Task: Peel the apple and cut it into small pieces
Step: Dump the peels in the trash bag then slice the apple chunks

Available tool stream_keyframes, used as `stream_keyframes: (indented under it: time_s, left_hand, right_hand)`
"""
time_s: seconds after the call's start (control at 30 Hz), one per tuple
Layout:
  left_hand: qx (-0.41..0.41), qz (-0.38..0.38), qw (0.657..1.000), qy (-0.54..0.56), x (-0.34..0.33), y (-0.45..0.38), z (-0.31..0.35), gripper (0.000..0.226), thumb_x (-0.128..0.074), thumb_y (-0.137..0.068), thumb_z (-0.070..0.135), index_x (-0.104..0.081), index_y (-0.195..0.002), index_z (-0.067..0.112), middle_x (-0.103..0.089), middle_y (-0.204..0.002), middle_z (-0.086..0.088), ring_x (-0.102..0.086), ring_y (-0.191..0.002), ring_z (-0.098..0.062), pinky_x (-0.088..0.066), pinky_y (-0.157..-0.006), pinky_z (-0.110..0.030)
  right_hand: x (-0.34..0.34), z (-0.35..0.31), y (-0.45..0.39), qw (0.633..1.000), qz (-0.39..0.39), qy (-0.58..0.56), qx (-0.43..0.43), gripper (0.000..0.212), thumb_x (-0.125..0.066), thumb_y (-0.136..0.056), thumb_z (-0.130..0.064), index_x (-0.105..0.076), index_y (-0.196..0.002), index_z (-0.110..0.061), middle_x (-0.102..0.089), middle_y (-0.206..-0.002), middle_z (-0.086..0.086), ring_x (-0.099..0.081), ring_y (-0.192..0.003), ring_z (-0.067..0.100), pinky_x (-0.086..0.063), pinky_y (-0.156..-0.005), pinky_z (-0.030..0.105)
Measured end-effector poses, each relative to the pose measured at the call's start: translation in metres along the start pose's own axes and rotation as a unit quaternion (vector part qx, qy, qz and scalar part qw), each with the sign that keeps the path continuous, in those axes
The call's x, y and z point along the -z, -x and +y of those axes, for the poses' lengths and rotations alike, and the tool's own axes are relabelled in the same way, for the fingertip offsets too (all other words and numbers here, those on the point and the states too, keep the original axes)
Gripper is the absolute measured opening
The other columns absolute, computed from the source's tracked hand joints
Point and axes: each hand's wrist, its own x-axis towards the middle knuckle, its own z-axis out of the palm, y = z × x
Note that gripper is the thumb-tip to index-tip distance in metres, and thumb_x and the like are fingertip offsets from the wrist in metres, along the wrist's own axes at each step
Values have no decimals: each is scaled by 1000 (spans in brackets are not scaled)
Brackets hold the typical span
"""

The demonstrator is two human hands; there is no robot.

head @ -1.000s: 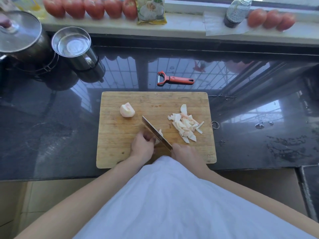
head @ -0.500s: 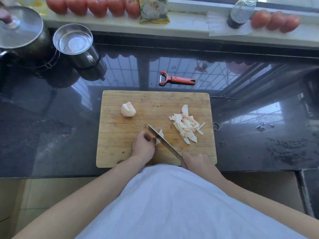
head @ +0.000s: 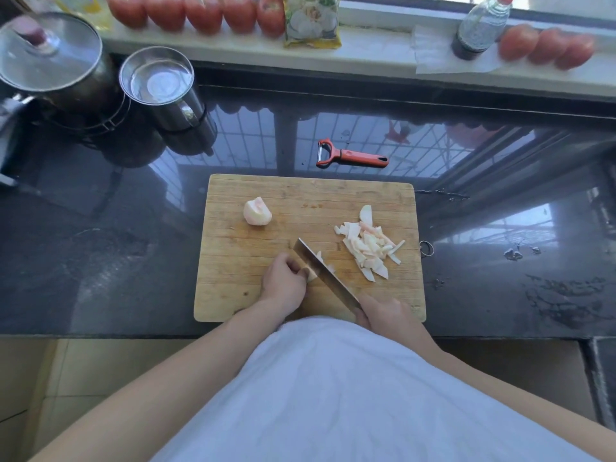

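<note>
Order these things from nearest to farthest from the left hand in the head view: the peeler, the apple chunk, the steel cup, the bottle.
1. Apple chunk, on the board, just beyond the left hand.
2. Peeler, on the counter behind the board.
3. Steel cup, far left.
4. Bottle, on the sill, far right.

Left hand [head: 283, 281] sits knuckles up, fingers curled under and pinching, wrist low. Right hand [head: 388, 315] is closed in a fist-like grip, near and to the right of the left. Both bare forearms angle in from the near corners, converging toward the middle.
</note>
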Motion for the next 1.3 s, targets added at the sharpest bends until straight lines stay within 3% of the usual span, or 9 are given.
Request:
stream_keyframes:
  time_s: [0.13, 0.3, 0.43, 0.53, 0.67, 0.83, 0.97, 1.1, 1.3]
  left_hand:
    - [7, -3, 1000, 14, 0, 3, 3, 12, -63, -96, 21, -57, -98, 10, -72, -89, -6, -74, -66, -19, -44, -53, -27]
    - [2, -6, 1000, 12, 0, 4, 4, 14, -63, -97, 19, -58, -102, 7, -67, -86, -1, -58, -40, 4, -35, -38, -11]
    - [-7, -7, 1000, 7, 3, 5, 7, 13, -65, -96, 18, -60, -102, 7, -66, -91, -3, -57, -51, -6, -36, -37, -11]
    - [-24, -11, 999, -18, 6, 5, 6, 14, -66, -96, 26, -58, -96, 15, -63, -83, 3, -56, -57, -3, -35, -40, -14]
    - [2, -16, 1000, 23, 2, 3, 2, 12, -62, -100, 20, -58, -101, 8, -72, -96, -5, -66, -46, -5, -40, -38, -10]
    - [37, -28, 995, 85, -6, 3, 3, 14, -62, -101, 18, -56, -102, 6, -70, -109, -13, -73, -55, -12, -58, -51, -23]
    - [27, -29, 998, 56, -8, 5, 9, 19, -61, -101, 16, -57, -108, 0, -70, -103, -15, -60, -39, -1, -39, -35, -11]
    - [29, -28, 998, 57, -6, 6, 12, 16, -59, -101, 18, -57, -107, 4, -71, -104, -15, -72, -58, -18, -42, -36, -14]
    - [21, -27, 999, 40, -7, 5, 13, 15, -60, -97, 15, -58, -101, 1, -72, -100, -15, -68, -50, -16, -41, -36, -15]
  right_hand:
    - [1, 0, 4, 1000, -18, -2, 6, 12, -41, -98, -20, -41, -89, -12, -62, -92, 7, -60, -85, 33, -38, -64, 35]
    - [9, -6, 7, 999, -48, 19, -9, 15, -39, -99, -23, -37, -88, -13, -59, -91, 6, -59, -86, 34, -34, -64, 34]
    - [11, -17, -10, 994, -102, 12, -23, 11, -36, -101, -25, -39, -95, -16, -62, -101, 12, -61, -95, 35, -44, -72, 37]
    - [3, -25, -21, 1000, -20, 18, 3, 10, -38, -98, -21, -41, -92, -14, -66, -93, 14, -63, -84, 37, -51, -69, 43]
    - [0, -16, -15, 997, 20, -54, -45, 21, -41, -96, -30, -50, -94, -11, -63, -87, 13, -59, -83, 38, -50, -67, 43]
    - [-2, 1, -10, 993, 41, -78, -73, 26, -44, -94, -25, -34, -70, -21, -60, -77, 9, -58, -76, 35, -47, -63, 37]
    - [-1, 0, -2, 998, 15, -43, -46, 31, -41, -96, -29, -25, -70, -21, -52, -74, 5, -55, -76, 32, -36, -57, 33]
    - [1, 0, 0, 999, 16, -23, -16, 30, -41, -97, -28, -25, -72, -23, -42, -66, -2, -57, -75, 35, -37, -58, 35]
    - [3, 1, 2, 1000, 9, -11, -5, 15, -42, -96, -22, -40, -83, -14, -40, -63, -1, -57, -74, 34, -37, -58, 36]
